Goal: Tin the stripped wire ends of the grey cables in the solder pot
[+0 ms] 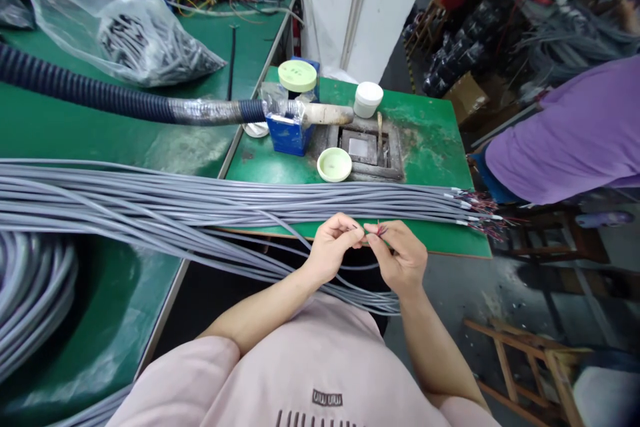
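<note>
The left hand [331, 248] and right hand [397, 256] are both closed in fingertip pinches, meeting in front of the body around a few thin wires [379, 230], some red. The fine grip suits strands this small, and raising them just off the table edge seems to give the fingers room to work. The wires appear to come from one of the grey cables [210, 203], though the fingers hide exactly where they join.

Just ahead of the hands, the cables lie side by side across the table [435, 147]. Their cable ends [475, 212], with small coloured wires showing, are gathered together to the right of the hands, probably to keep them sorted and within easy reach. To the left and below the hands, the cables' long lengths droop over the table edge, and a coil [30, 293] rests farther left on a second table [120, 140].

Beyond the cables, straight ahead of the hands, a metal pot [363, 147] is set into the table, with a green lid [334, 164] and a white jar [368, 99] close by. A corrugated hose [85, 87] reaches toward the pot, its placement suggesting it serves that spot. Well off to the right of the hands, another person [565, 133] in a purple shirt bends away.
</note>
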A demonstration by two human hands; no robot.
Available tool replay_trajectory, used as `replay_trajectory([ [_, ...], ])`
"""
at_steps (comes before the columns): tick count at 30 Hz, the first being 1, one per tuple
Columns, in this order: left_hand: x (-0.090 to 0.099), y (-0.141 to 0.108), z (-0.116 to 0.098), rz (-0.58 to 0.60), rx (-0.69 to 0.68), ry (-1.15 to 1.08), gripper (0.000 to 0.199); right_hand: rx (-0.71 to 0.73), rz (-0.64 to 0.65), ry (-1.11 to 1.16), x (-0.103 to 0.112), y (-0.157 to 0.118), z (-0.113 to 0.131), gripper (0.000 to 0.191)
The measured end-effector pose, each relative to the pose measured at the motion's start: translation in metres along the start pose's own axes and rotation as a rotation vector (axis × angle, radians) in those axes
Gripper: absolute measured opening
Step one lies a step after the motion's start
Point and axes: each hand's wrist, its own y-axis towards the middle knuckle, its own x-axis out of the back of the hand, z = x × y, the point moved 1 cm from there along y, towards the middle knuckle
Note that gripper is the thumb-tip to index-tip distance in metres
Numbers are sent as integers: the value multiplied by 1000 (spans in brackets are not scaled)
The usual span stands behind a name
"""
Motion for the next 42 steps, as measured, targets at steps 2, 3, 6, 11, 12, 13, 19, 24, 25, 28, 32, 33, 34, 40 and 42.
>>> replay_trajectory([
  [2, 0, -1, 0, -29, -26, 40, 25, -1, 16, -14, -1, 4, 1, 14],
  [3, 1, -1, -1, -34, -32, 62, 25, -2, 29, -22, -2, 6, 2, 14],
  [6, 4, -1, -9, -18, -56, 172, 25, -17, 54, -37, -2, 20, 6, 15],
  [11, 27, 10, -46, -65, -395, 688, 14, 0, 62, -90, 1, 67, 2, 19],
  [12, 34, 14, -53, -74, -488, 838, 11, 12, 85, -119, 0, 78, -1, 21],
  [13, 41, 18, -59, -80, -563, 985, 10, 25, 119, -157, -2, 90, -4, 23],
  [19, 64, 31, -60, -66, -708, 1485, 14, 64, 423, -482, -32, 144, -25, 27],
  [24, 67, 30, -51, -53, -780, 1497, 13, 89, 590, -705, -53, 160, -32, 25],
  [25, 68, 30, -50, -50, -783, 1492, 13, 96, 613, -735, -56, 161, -32, 25],
  [28, 69, 30, -51, -49, -792, 1504, 13, 106, 674, -797, -63, 163, -33, 27],
  [32, 70, 31, -50, -56, -798, 1522, 14, 137, 720, -834, -68, 163, -33, 29],
  [33, 70, 31, -50, -55, -797, 1521, 14, 144, 727, -845, -68, 163, -33, 30],
  [34, 70, 31, -49, -53, -795, 1518, 15, 147, 733, -859, -69, 163, -34, 30],
  [40, 70, 31, -50, -47, -766, 1458, 14, 159, 751, -938, -74, 164, -33, 32],
  [42, 70, 31, -50, -46, -761, 1437, 14, 158, 753, -948, -75, 165, -33, 32],
])
